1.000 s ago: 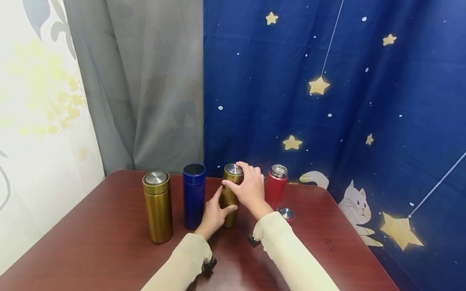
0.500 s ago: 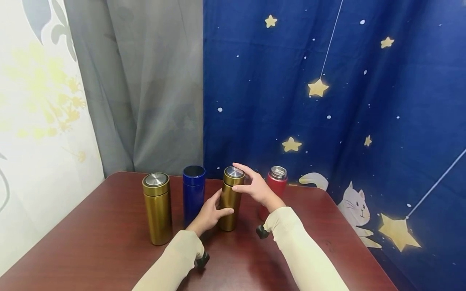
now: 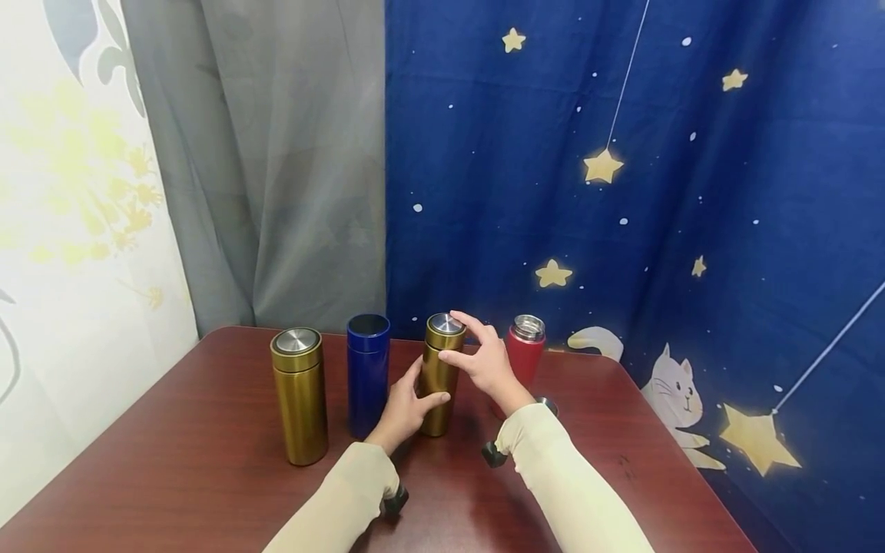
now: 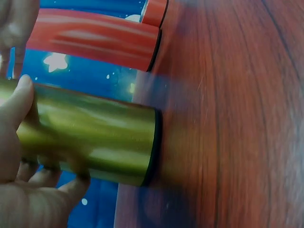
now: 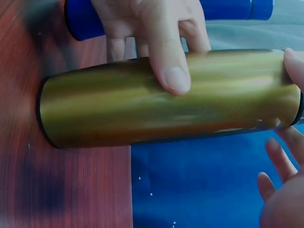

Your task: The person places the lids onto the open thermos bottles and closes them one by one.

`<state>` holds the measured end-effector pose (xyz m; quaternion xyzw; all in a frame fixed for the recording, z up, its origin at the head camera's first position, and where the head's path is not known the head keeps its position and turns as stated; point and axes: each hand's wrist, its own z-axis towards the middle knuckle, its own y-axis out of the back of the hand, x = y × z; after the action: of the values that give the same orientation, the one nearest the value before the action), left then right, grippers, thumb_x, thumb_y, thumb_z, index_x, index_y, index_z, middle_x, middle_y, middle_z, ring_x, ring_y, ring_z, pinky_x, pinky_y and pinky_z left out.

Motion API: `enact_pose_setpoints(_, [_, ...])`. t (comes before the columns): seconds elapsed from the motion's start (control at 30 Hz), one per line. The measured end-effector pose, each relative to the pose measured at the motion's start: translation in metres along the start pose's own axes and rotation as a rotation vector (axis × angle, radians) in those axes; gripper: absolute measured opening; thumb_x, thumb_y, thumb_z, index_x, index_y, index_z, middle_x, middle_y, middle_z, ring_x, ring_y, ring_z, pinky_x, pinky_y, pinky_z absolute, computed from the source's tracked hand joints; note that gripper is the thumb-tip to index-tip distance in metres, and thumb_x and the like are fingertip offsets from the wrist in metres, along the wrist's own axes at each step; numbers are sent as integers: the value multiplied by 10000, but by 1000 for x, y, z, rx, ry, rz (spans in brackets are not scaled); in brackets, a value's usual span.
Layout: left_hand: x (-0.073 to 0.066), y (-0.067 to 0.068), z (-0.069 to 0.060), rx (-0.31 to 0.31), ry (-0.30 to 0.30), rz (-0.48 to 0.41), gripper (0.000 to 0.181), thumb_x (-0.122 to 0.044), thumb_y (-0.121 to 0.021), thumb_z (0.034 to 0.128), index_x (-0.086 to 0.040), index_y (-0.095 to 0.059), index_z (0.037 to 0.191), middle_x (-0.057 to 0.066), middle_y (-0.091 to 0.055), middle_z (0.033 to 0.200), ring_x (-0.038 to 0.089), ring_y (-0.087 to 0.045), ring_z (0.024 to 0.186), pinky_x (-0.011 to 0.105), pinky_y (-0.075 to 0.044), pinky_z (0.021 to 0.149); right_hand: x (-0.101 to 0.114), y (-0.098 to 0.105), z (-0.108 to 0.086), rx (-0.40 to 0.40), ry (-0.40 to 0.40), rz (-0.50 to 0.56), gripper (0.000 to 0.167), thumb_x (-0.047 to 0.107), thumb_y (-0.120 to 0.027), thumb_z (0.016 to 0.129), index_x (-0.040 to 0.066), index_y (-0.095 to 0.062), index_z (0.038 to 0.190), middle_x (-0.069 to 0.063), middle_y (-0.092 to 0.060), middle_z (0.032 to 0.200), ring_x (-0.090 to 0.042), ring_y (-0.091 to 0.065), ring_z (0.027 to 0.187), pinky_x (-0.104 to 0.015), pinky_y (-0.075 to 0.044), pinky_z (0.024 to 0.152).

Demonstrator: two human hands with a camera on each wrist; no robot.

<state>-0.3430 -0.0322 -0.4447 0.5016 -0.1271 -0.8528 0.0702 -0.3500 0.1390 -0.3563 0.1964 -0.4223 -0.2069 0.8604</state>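
A gold thermos [image 3: 437, 374] with a silver-topped lid [image 3: 445, 326] stands near the table's middle. My left hand [image 3: 403, 405] grips its body, thumb in front and fingers around the far side. At the top, my right hand [image 3: 489, 365] holds it by the lid edge, thumb at the front and forefinger on the rim. In the right wrist view, the left thumb [image 5: 173, 71] presses the gold body, while some right-hand fingers [image 5: 280, 159] stand off it. The left wrist view shows the thermos base [image 4: 154, 147] close to the tabletop; contact is hard to tell.
Left of the hands stand a blue thermos [image 3: 369, 376] and a second gold thermos [image 3: 300, 407]. To the right is a lidless red thermos [image 3: 525, 357], partly behind the right hand. Its likely lid [image 3: 549, 405] shows beside the right sleeve. Curtains hang behind the table [image 3: 173, 445].
The gold thermos shifted slightly toward me, then back a little. My right hand's fingers, earlier bent over the lid, now lie flatter. The right arm now covers more of the small lid.
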Motion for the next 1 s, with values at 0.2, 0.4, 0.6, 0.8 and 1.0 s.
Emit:
enact_pose_setpoints(0.2, [-1, -2, 1, -56, -9, 78, 816, -253, -813, 803, -106, -389, 1485, 146, -583, 1323, 301, -602, 1109, 489, -456, 964, 2, -4, -6, -126, 29, -91, 662, 372, -862, 717, 314, -610, 1326, -44, -645, 1150, -211, -508, 996, -415, -493, 793])
enact_pose_setpoints(0.4, [-1, -2, -1, -60, -24, 96, 817, -254, -811, 806, -93, -386, 1485, 163, -594, 1302, 310, -611, 1096, 493, -476, 935, 4, -12, -11, -240, 74, -149, 623, 388, -865, 711, 285, -651, 1286, -4, -664, 1055, -222, -494, 922, -384, -444, 743])
enact_pose_setpoints(0.6, [-1, -1, 0, -47, -4, 96, 835, -269, -807, 810, -107, -365, 1499, 155, -585, 1317, 312, -599, 1130, 493, -470, 952, 5, -14, -13, -269, 132, -166, 588, 377, -855, 731, 241, -654, 1267, -10, -672, 1064, -207, -484, 954, -412, -421, 813])
enact_pose_setpoints(0.8, [3, 0, 3, 29, -29, 25, 823, -206, -796, 824, -65, -347, 1499, 176, -569, 1327, 319, -598, 1137, 478, -474, 951, 2, -3, -5, -60, 112, -39, 683, 287, -821, 776, 213, -516, 1382, -53, -564, 1318, -261, -456, 1171, -478, -436, 942])
enact_pose_setpoints(1.0, [5, 7, 8, 118, -21, -63, 820, -147, -785, 829, -49, -328, 1503, 171, -544, 1354, 314, -569, 1188, 468, -444, 990, 11, 11, 6, 229, 73, 304, 728, 24, -710, 846, 81, -370, 1487, -178, -451, 1425, -351, -461, 1241, -518, -435, 981])
